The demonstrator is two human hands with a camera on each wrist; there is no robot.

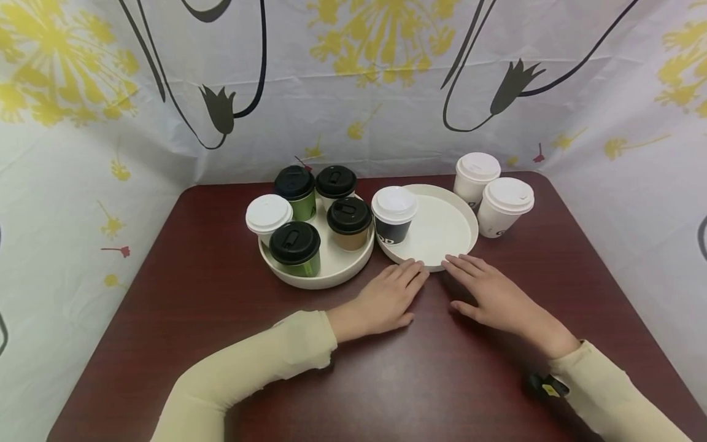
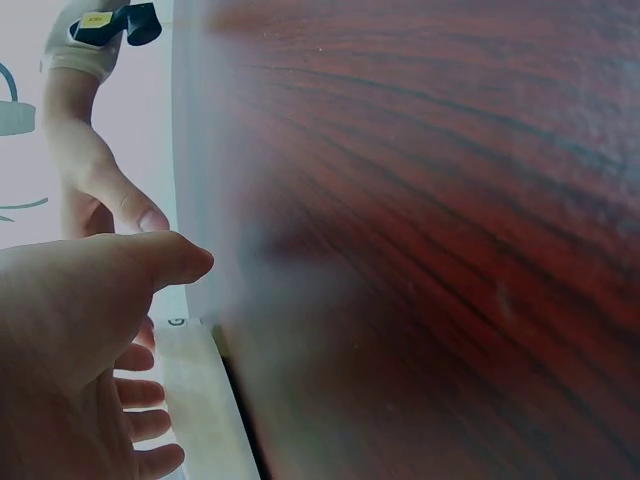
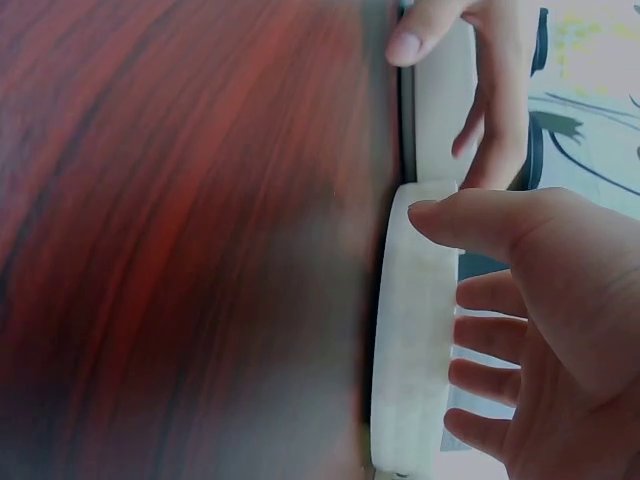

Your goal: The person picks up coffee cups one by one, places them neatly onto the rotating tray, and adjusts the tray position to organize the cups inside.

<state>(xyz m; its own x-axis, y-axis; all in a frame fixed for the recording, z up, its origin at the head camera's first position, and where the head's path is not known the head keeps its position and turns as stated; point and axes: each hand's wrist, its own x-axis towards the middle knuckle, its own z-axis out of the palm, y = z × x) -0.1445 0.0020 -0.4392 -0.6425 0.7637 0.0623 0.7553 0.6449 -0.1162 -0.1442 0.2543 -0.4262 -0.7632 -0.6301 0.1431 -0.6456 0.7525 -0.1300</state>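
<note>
My left hand (image 1: 386,299) reaches to the front rim of the right-hand white round tray (image 1: 444,228), palm down with its fingers straight. From the other side my right hand (image 1: 499,302) comes to the same rim, fingertips right at its edge and thumb spread apart. One dark paper cup with a white lid (image 1: 393,216) stands upright on this tray, at its left side. In the right wrist view the tray's side wall (image 3: 412,330) shows beside the right hand's fingers and thumb. Neither hand grips anything.
A second white tray (image 1: 326,281) on the left holds several lidded cups, among them a green cup (image 1: 298,248) and a brown cup (image 1: 350,224). Two white cups (image 1: 504,207) stand on the table right of the right-hand tray. A patterned cloth (image 1: 353,135) hangs behind the table.
</note>
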